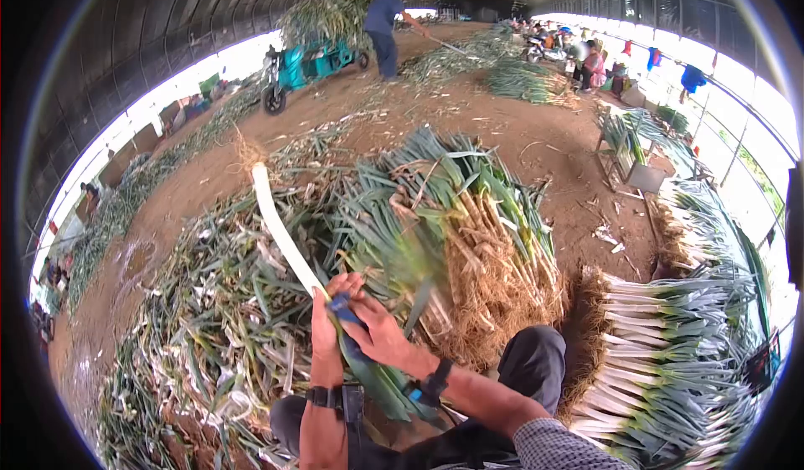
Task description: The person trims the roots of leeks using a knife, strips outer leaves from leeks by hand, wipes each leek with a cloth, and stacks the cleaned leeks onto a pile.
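Observation:
A long leek slants up and left from my hands, with its white stem bare and its roots at the top. My left hand is closed around it where white turns to green. Close beside it, my right hand is closed over the leek's green part. A dark blue item lies between the hands; its kind is unclear. The green leaves hang down between my knees. In front lies a heap of untrimmed leeks, roots toward me. Blurred green bits hang above my right hand.
Stripped leaves pile up at left. Cleaned leeks lie in rows at right, beside a small metal stand. Farther off, a person in blue works with a long-handled tool near a loaded teal three-wheeler. Other people sit at far right.

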`<state>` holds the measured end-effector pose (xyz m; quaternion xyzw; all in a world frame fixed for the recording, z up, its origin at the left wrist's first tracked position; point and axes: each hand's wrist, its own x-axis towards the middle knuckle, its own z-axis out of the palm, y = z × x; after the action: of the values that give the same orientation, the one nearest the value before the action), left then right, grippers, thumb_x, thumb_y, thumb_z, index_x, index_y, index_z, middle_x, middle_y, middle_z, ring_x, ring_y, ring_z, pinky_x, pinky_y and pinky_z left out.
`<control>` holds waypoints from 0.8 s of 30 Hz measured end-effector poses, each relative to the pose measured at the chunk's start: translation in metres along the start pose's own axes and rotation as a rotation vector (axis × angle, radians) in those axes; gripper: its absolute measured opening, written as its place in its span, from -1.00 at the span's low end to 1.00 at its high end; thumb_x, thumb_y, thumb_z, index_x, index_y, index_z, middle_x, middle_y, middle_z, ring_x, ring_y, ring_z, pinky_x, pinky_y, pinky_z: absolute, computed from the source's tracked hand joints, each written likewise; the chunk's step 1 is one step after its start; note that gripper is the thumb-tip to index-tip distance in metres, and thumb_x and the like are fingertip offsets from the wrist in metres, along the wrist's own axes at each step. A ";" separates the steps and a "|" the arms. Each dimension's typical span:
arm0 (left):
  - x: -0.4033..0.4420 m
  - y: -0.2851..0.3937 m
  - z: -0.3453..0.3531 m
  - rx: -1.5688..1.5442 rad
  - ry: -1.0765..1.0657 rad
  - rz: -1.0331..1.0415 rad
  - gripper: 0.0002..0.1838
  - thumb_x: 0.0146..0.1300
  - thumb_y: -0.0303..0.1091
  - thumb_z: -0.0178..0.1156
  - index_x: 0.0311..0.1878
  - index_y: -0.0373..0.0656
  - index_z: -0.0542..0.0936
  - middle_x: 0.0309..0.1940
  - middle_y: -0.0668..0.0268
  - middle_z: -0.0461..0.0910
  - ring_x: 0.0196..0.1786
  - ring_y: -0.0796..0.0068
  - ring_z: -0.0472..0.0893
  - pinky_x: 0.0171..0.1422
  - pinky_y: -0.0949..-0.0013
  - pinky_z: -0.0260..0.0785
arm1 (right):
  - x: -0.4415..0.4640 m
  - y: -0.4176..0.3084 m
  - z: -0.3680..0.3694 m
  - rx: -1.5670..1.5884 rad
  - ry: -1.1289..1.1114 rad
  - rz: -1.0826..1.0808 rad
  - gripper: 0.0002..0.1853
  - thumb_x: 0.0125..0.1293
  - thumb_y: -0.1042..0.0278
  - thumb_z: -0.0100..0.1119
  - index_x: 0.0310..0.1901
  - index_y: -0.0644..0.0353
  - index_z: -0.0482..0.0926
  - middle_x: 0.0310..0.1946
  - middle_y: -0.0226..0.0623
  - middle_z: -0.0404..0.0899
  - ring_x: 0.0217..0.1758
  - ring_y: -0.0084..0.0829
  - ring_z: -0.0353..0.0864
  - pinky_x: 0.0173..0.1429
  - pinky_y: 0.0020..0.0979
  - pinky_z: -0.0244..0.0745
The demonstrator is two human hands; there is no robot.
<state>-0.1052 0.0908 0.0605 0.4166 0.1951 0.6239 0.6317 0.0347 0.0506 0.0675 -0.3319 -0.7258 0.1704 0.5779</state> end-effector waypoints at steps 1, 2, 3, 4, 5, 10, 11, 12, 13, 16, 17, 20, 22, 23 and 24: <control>0.000 0.003 0.005 -0.016 0.043 0.007 -0.35 0.54 0.21 -0.20 0.19 -0.24 0.53 0.24 0.02 0.54 0.32 0.07 0.51 0.44 0.03 0.34 | -0.017 0.005 -0.001 -0.031 -0.042 0.094 -0.73 0.27 0.36 0.30 -0.04 0.26 0.59 -0.21 -0.04 0.58 -0.23 0.03 0.62 -0.07 -0.10 0.55; 0.003 0.009 0.000 -0.040 0.054 -0.001 -0.34 0.52 0.24 -0.16 0.17 -0.22 0.53 0.21 0.02 0.56 0.31 0.07 0.52 0.43 0.02 0.34 | -0.034 0.012 -0.006 -0.055 -0.157 0.104 -0.74 0.27 0.34 0.30 -0.06 0.27 0.59 -0.23 -0.02 0.58 -0.21 0.05 0.62 -0.09 -0.08 0.55; 0.003 0.016 0.001 -0.064 0.129 0.007 -0.33 0.49 0.26 -0.11 0.17 -0.21 0.53 0.17 0.03 0.58 0.29 0.07 0.54 0.42 0.01 0.34 | -0.056 0.019 -0.016 -0.077 -0.274 0.128 -0.74 0.27 0.32 0.30 -0.08 0.27 0.60 -0.25 0.01 0.59 -0.19 0.07 0.62 -0.10 -0.07 0.54; 0.004 0.023 -0.008 -0.075 0.114 0.007 -0.34 0.49 0.25 -0.09 0.17 -0.21 0.52 0.14 0.03 0.59 0.26 0.07 0.55 0.42 0.01 0.35 | -0.080 0.025 -0.025 -0.091 -0.394 0.170 -0.74 0.26 0.31 0.30 -0.10 0.27 0.60 -0.27 0.04 0.59 -0.17 0.09 0.62 -0.12 -0.05 0.54; 0.008 0.029 -0.016 -0.088 0.104 0.003 -0.35 0.48 0.24 -0.06 0.17 -0.21 0.52 0.11 0.04 0.61 0.23 0.08 0.56 0.41 0.00 0.35 | -0.100 0.038 -0.032 -0.036 -0.443 0.115 -0.77 0.27 0.30 0.29 -0.13 0.25 0.63 -0.27 0.04 0.62 -0.20 0.06 0.64 -0.13 -0.07 0.55; 0.002 0.044 0.003 0.007 0.086 0.059 -0.38 0.49 0.20 -0.06 0.11 -0.24 0.57 -0.15 0.06 0.66 -0.11 0.15 0.66 0.13 0.05 0.52 | -0.131 0.061 -0.082 -0.045 -0.321 0.465 -0.74 0.25 0.22 0.35 -0.20 0.25 0.65 -0.43 0.01 0.62 -0.40 -0.07 0.64 -0.28 -0.17 0.52; 0.003 0.046 0.000 0.043 0.065 0.076 -0.38 0.50 0.20 -0.06 0.09 -0.24 0.59 -0.19 0.07 0.66 -0.16 0.16 0.67 0.07 0.07 0.55 | -0.133 0.071 -0.088 -0.054 -0.267 0.505 -0.75 0.27 0.26 0.35 -0.14 0.26 0.66 -0.39 -0.04 0.64 -0.35 -0.24 0.63 -0.25 -0.25 0.53; 0.002 0.042 -0.009 0.152 0.048 0.073 -0.41 0.54 0.12 -0.11 0.08 -0.28 0.58 -0.26 0.12 0.68 -0.23 0.31 0.65 0.06 0.24 0.52 | -0.128 0.083 -0.096 -0.061 -0.212 0.527 -0.74 0.30 0.31 0.35 -0.08 0.28 0.66 -0.35 -0.09 0.67 -0.31 -0.41 0.63 -0.22 -0.32 0.54; 0.004 0.035 -0.017 0.191 0.086 0.073 -0.44 0.54 0.08 -0.09 0.06 -0.30 0.59 -0.38 0.18 0.67 -0.31 0.36 0.64 -0.06 0.31 0.52 | -0.111 0.093 -0.105 -0.067 -0.155 0.533 -0.73 0.32 0.35 0.36 -0.02 0.29 0.67 -0.31 -0.14 0.70 -0.27 -0.58 0.62 -0.19 -0.40 0.55; -0.001 0.031 -0.004 0.221 0.148 0.089 -0.42 0.50 0.06 0.01 0.02 -0.42 0.55 -0.56 0.24 0.53 -0.49 0.39 0.52 -0.18 0.18 0.51 | -0.050 0.063 -0.137 -0.141 -0.004 0.432 -0.75 0.23 0.30 0.40 -0.25 0.31 0.59 -0.42 -0.02 0.57 -0.42 -0.06 0.58 -0.34 -0.17 0.47; -0.005 0.040 0.014 0.239 0.165 0.093 -0.44 0.49 0.04 0.03 0.00 -0.43 0.53 -0.60 0.28 0.47 -0.51 0.42 0.49 -0.19 0.21 0.48 | -0.034 0.065 -0.144 -0.189 0.031 0.361 -0.75 0.23 0.30 0.40 -0.24 0.31 0.59 -0.41 -0.02 0.57 -0.40 -0.03 0.58 -0.33 -0.17 0.48; -0.006 0.042 0.016 0.278 0.169 0.117 -0.52 0.44 -0.04 0.15 -0.06 -0.41 0.57 -0.62 0.32 0.46 -0.53 0.48 0.46 -0.25 0.29 0.42 | 0.006 0.044 -0.164 -0.390 0.070 0.219 -0.72 0.25 0.27 0.36 -0.12 0.28 0.61 -0.32 0.04 0.58 -0.30 0.08 0.61 -0.24 -0.12 0.51; -0.004 0.055 0.026 0.368 0.203 0.149 -0.59 0.41 -0.11 0.22 -0.10 -0.38 0.60 -0.62 0.35 0.47 -0.53 0.52 0.46 -0.29 0.34 0.40 | 0.020 0.040 -0.168 -0.496 0.039 0.279 -0.64 0.24 0.22 0.36 -0.01 0.24 0.61 -0.21 0.03 0.60 -0.25 0.09 0.62 -0.19 -0.10 0.54; -0.001 0.061 0.028 0.406 0.202 0.177 -0.62 0.39 -0.14 0.24 -0.11 -0.36 0.61 -0.61 0.36 0.48 -0.53 0.53 0.46 -0.31 0.37 0.39 | 0.024 0.046 -0.168 -0.538 0.044 0.238 -0.61 0.23 0.20 0.36 0.03 0.23 0.60 -0.18 0.01 0.60 -0.24 0.09 0.62 -0.18 -0.10 0.55; -0.001 0.066 0.029 0.447 0.202 0.198 -0.66 0.38 -0.17 0.25 -0.12 -0.35 0.63 -0.61 0.37 0.49 -0.53 0.55 0.47 -0.33 0.40 0.38 | 0.028 0.052 -0.166 -0.537 0.032 0.232 -0.58 0.23 0.19 0.36 0.05 0.23 0.59 -0.17 0.00 0.61 -0.24 0.08 0.62 -0.18 -0.10 0.56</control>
<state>-0.1244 0.0734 0.1272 0.4985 0.3484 0.6624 0.4373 0.2040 0.0844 0.1005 -0.5562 -0.6930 0.0320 0.4575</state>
